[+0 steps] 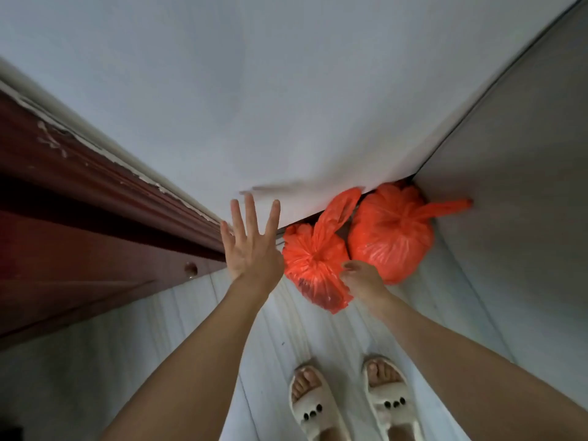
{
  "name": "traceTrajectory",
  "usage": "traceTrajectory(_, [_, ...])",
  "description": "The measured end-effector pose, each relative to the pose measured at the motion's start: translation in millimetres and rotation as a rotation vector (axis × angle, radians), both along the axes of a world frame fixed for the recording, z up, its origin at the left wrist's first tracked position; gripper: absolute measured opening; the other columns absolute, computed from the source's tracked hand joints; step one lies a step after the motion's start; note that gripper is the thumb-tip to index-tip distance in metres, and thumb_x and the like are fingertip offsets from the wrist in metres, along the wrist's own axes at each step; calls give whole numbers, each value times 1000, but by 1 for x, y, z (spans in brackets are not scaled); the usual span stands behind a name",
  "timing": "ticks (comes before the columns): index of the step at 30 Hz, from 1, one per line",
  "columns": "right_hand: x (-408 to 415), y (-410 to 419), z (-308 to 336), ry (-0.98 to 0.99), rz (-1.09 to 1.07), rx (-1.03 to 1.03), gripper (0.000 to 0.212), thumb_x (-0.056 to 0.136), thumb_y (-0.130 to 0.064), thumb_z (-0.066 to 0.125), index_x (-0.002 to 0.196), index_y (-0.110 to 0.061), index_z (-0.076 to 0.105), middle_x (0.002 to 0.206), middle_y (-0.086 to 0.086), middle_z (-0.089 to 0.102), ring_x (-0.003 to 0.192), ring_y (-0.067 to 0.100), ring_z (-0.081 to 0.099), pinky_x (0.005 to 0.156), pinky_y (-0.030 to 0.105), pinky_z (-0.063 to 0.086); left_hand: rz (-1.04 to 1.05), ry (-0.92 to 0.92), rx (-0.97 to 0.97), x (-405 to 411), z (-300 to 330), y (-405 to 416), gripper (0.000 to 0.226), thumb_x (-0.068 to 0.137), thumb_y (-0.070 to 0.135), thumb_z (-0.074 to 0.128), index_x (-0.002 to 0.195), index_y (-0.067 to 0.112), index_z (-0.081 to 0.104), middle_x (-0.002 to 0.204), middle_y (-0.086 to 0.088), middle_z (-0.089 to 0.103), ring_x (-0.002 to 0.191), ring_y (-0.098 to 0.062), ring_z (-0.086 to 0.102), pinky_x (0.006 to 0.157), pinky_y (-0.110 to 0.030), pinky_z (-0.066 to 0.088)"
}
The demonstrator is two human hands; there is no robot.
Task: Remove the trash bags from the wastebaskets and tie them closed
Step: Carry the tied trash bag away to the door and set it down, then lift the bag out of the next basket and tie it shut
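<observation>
Down low, your right hand [361,280] has its grip curled at the near red bag [313,262], thumb touching the plastic; whether it truly pinches the bag is unclear. Your left hand [251,243] is spread wide, fingers straight, holding nothing. Both red bags are tied and sit on the pale floor [280,342]; the far red bag [391,233] is in the corner against the white wall [286,90]. A dark wooden door [79,218] stands at left. Cream slippers [350,405] show below.

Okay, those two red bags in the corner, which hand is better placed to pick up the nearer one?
Probably the right hand. It is down at the nearer red bag, fingers on its plastic beside the knot. The left hand is spread open, raised by the wall, off to that bag's side and holding nothing.
</observation>
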State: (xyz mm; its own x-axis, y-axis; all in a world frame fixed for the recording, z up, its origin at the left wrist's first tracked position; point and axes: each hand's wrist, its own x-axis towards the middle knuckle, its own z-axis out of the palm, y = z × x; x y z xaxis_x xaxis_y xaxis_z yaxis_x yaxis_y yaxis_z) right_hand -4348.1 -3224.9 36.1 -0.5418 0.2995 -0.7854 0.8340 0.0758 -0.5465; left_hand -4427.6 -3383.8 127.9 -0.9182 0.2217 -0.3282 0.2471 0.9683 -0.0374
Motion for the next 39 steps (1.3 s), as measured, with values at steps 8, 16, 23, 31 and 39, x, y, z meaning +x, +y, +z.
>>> traceTrajectory(8, [119, 6, 204, -8, -321, -173, 17, 93, -18, 43, 99, -12, 57, 85, 7, 62, 69, 16, 56, 63, 23, 42, -59, -253, 263, 113, 132, 10, 61, 92, 24, 46, 147, 16, 20, 154, -15, 20, 144, -31, 16, 116, -45, 20])
traceTrajectory(16, [338, 19, 333, -95, -299, 161, 34, 94, -19, 37, 125, -15, 51, 114, 6, 61, 84, 16, 55, 73, 25, 41, -339, -481, 303, 303, 234, 53, 50, 91, 24, 46, 139, 12, 38, 140, -11, 44, 128, -27, 42, 105, -38, 33])
traceTrajectory(23, [584, 6, 403, -169, -337, 522, 40, 96, -21, 36, 135, -17, 41, 138, 8, 46, 128, 26, 40, 105, 39, 34, -862, -477, 199, 498, 293, 125, 51, 95, 28, 39, 143, 16, 28, 148, -7, 34, 135, -25, 32, 110, -38, 27])
traceTrajectory(31, [859, -50, 443, -380, -844, 601, 41, 95, -22, 37, 135, -19, 42, 140, 3, 46, 135, 22, 32, 109, 39, 27, -1488, -503, 116, 764, 337, 171, 51, 95, 29, 36, 143, 15, 28, 149, -7, 34, 137, -24, 31, 113, -38, 27])
traceTrajectory(39, [1032, -49, 451, -564, -1196, 572, 46, 95, -30, 34, 141, -24, 32, 149, 0, 34, 141, 20, 23, 116, 44, 16, -2010, -484, 13, 979, 355, 244, 51, 94, 29, 37, 142, 16, 29, 149, -2, 33, 139, -18, 27, 114, -40, 23])
